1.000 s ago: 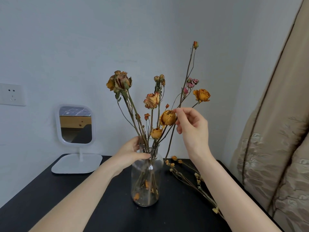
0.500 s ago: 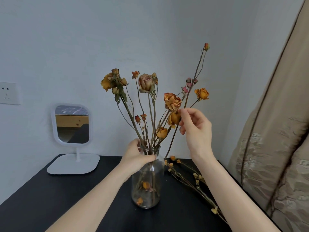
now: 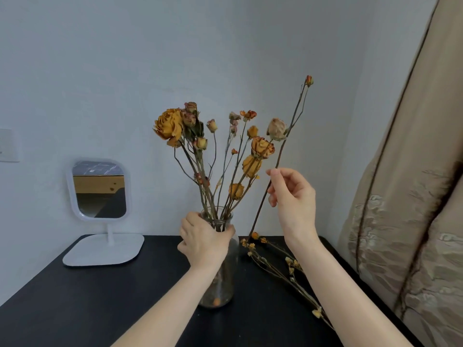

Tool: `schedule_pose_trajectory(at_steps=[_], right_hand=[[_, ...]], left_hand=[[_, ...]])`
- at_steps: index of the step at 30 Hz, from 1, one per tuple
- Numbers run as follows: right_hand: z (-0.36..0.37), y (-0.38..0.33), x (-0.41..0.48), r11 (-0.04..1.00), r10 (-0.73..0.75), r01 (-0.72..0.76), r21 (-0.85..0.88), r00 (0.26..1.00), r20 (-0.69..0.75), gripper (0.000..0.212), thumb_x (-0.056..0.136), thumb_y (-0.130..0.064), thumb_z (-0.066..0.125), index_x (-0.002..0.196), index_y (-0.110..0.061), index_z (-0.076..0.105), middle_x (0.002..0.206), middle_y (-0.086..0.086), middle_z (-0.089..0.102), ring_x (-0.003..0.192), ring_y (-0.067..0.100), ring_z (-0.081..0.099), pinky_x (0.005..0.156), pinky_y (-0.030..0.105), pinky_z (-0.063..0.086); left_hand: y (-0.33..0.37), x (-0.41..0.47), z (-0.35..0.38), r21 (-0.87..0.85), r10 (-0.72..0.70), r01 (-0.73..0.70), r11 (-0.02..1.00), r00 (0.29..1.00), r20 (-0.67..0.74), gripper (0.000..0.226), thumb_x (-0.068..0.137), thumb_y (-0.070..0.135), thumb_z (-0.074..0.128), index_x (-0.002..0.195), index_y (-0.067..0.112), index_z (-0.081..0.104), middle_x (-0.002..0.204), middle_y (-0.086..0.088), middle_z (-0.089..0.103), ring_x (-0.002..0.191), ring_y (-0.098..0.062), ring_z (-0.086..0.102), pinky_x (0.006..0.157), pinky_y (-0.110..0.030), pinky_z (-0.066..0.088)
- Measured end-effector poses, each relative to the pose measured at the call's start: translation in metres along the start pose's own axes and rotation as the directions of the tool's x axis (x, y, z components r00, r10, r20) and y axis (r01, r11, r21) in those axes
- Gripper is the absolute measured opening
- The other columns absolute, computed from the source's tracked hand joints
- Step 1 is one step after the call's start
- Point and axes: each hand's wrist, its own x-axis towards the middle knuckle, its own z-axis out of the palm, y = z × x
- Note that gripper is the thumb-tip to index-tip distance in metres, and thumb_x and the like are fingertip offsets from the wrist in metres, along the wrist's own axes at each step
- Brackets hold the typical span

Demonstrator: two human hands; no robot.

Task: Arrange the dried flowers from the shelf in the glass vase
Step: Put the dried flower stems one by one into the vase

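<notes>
One long stem (image 3: 259,209) now tilts right, clear of the dried flowers (image 3: 169,126) in the glass vase (image 3: 225,284), foot outside it. Right hand (image 3: 294,199) pinches it, left hand (image 3: 204,242) grips the neck. Bunch rotated; insertion pending.

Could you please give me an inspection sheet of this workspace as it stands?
Surface: black table.
Job's things: vase upright, flowers standing in it; one long stem outside it, its lower end right of the vase; sprigs lying on the table right of the vase.
Clutter: mirror on a white stand, left of the vase.
Grippers: left hand grips the vase neck; right hand pinches the stem partway up.
Cables: nothing seen.
Surroundings: pale wall, socket at the left edge, beige curtain at right.
</notes>
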Motion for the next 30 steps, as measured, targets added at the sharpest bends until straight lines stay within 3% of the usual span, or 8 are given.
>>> schedule_pose_trajectory(at_steps=[3,6,8,16,23,30], right_hand=[[-0.001,0.001,-0.001,1.000,0.006,-0.006,0.015,1.000,-0.013,0.013,0.093,-0.017,0.053,0.084,-0.017,0.063,0.055,-0.009,0.052,0.048,0.003,0.045,0.047,0.014,0.040],[-0.001,0.002,-0.003,1.000,-0.001,0.003,0.030,0.999,-0.048,0.015,0.094,-0.016,0.051,0.082,-0.019,0.061,0.058,-0.006,0.052,0.049,0.003,0.044,0.046,0.015,0.040],[0.000,0.003,-0.004,0.999,-0.009,0.011,0.032,0.998,-0.062,0.016,0.094,-0.016,0.050,0.082,-0.020,0.060,0.059,-0.004,0.052,0.049,0.002,0.045,0.047,0.014,0.040],[0.002,0.003,-0.007,0.995,-0.093,0.094,0.043,0.995,-0.019,0.014,0.094,-0.016,0.050,0.084,-0.019,0.059,0.067,-0.002,0.054,0.059,0.004,0.051,0.056,0.015,0.045],[0.003,0.003,-0.008,0.988,-0.147,0.148,0.053,0.989,-0.007,0.011,0.094,-0.015,0.050,0.087,-0.017,0.059,0.070,0.000,0.055,0.062,0.004,0.052,0.058,0.013,0.045],[0.006,0.001,-0.006,0.980,-0.195,0.195,0.039,0.981,-0.008,0.013,0.094,-0.016,0.050,0.086,-0.021,0.058,0.068,-0.004,0.056,0.062,0.003,0.053,0.059,0.014,0.046]], left_hand=[[-0.007,0.011,-0.007,-0.179,0.026,0.009,0.984,0.982,0.189,0.069,0.067,0.039,0.076,0.119,0.016,0.036,0.113,0.004,0.046,0.108,-0.018,0.049,0.095,-0.042,0.041],[-0.014,0.022,-0.019,-0.411,0.124,0.090,0.907,0.876,0.465,0.055,0.071,0.023,0.075,0.116,0.023,0.043,0.103,0.012,0.055,0.099,-0.009,0.055,0.077,-0.025,0.046],[-0.020,0.029,-0.024,-0.421,0.183,0.057,0.905,0.842,0.508,0.042,0.071,0.022,0.075,0.102,0.033,0.050,0.102,0.015,0.058,0.100,-0.006,0.056,0.070,-0.019,0.041],[-0.020,0.026,-0.021,-0.397,0.198,-0.015,0.918,0.883,0.426,0.043,0.067,0.026,0.080,0.100,0.030,0.053,0.097,0.014,0.062,0.091,0.001,0.056,0.066,-0.015,0.040],[-0.016,0.020,-0.014,-0.364,0.192,-0.073,0.929,0.934,0.303,0.042,0.065,0.026,0.081,0.083,0.037,0.045,0.085,0.017,0.059,0.078,0.003,0.055,0.058,-0.013,0.037],[-0.016,0.021,-0.010,-0.333,0.157,-0.073,0.940,0.959,0.234,0.052,0.063,0.028,0.082,0.100,0.024,0.046,0.086,0.016,0.055,0.078,0.001,0.053,0.058,-0.016,0.038]])
